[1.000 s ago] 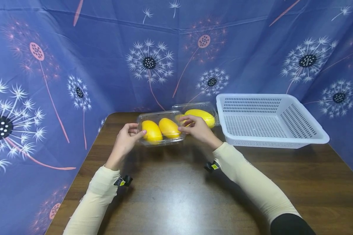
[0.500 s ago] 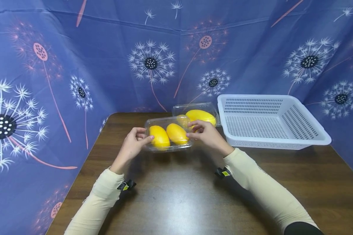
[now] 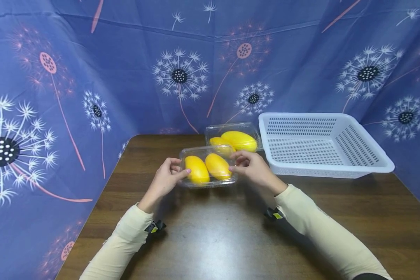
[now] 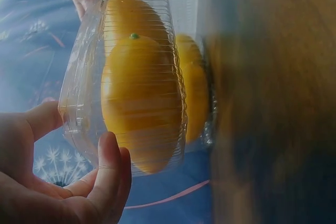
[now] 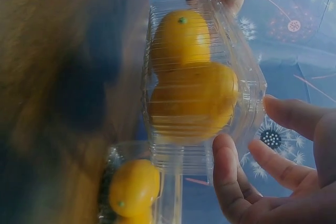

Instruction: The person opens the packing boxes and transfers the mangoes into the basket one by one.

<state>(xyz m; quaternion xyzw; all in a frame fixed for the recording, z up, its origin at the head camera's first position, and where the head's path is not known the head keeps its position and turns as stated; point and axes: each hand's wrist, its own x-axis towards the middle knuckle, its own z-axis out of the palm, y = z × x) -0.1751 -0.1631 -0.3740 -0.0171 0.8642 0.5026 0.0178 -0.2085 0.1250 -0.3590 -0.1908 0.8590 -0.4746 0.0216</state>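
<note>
Between my two hands is a clear plastic clamshell box (image 3: 210,182) with two yellow mangoes (image 3: 197,169) inside. My left hand (image 3: 164,179) pinches its left end, thumb on the near side and fingers behind, as the left wrist view also shows with the box (image 4: 79,103). At the other end my right hand (image 3: 253,169) pinches the rim; in the right wrist view the thumb and fingers sit at the edge of the box (image 5: 252,87). The box is held above the table, apart from it. Behind it stands a second clear box (image 3: 215,128) with two mangoes (image 3: 239,140).
A white perforated plastic basket (image 3: 322,168) stands at the back right, next to the second box. The brown wooden table (image 3: 203,241) stretches toward me. A blue cloth with dandelion prints (image 3: 126,77) hangs at the back and sides.
Both hands have brought the held box toward me and to the right, away from the second box. The second box and the basket stay in place.
</note>
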